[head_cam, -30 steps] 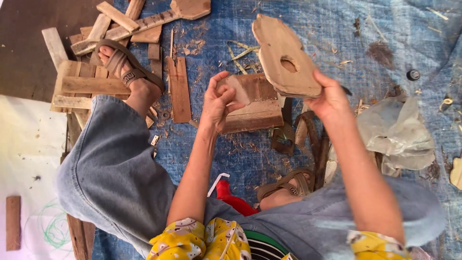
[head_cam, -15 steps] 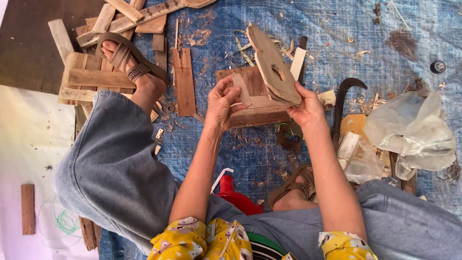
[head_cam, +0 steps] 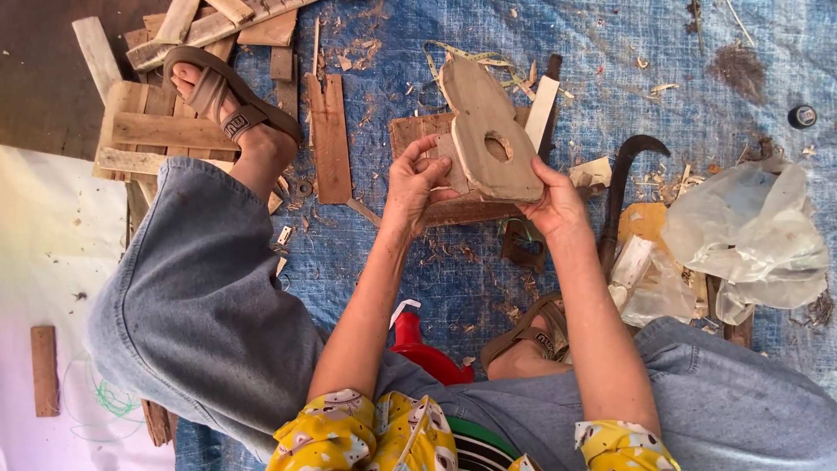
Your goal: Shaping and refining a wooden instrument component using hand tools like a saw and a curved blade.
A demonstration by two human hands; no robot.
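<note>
Both hands are closed on a carved wooden cutout (head_cam: 488,131). Its left edge is pinched by the left hand (head_cam: 414,187); its lower right is gripped by the right hand (head_cam: 554,205).

wood scraps (head_cam: 174,131) left, plastic bag (head_cam: 750,235) right

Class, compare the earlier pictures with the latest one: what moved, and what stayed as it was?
The right hand brought the carved wooden piece with a hole down from the raised position toward the left hand, which now grips its near edge. The wooden block underneath and the curved blade stayed put.
</note>
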